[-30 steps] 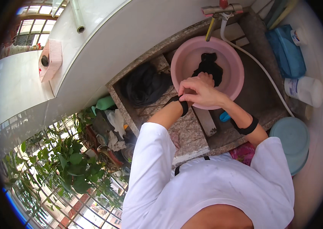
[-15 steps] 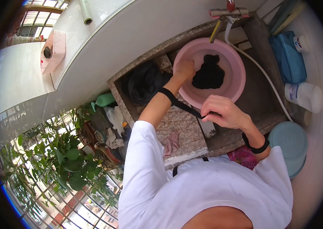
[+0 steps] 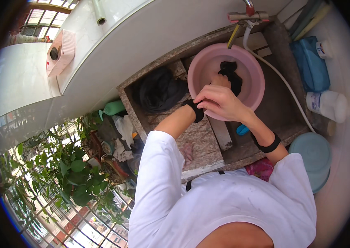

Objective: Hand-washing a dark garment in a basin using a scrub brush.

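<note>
My left hand (image 3: 221, 81) is over the pink basin (image 3: 259, 84), partly hidden behind my right hand, so what its fingers do is unclear. A black strap (image 3: 197, 110) wraps round my left wrist. My right hand (image 3: 221, 100) reaches across, its thumb and fingertips closed at that strap's edge. In the basin lies a black cloth (image 3: 236, 82) in shallow water, just beside my left hand. Another black band (image 3: 270, 144) circles my right forearm.
The basin stands in a stone sink (image 3: 284, 105) under a tap (image 3: 249, 15) with a white hose (image 3: 280, 72). Dark clothes (image 3: 158, 89) fill the left compartment. A blue pouch (image 3: 312, 64), a white bottle (image 3: 328, 105) and a pale green lidded bucket (image 3: 310, 155) line the right side.
The strap's stretched free end now lies wrapped round my left wrist. My right hand has moved up and left to that wrist; my left hand has shifted right, over the basin.
</note>
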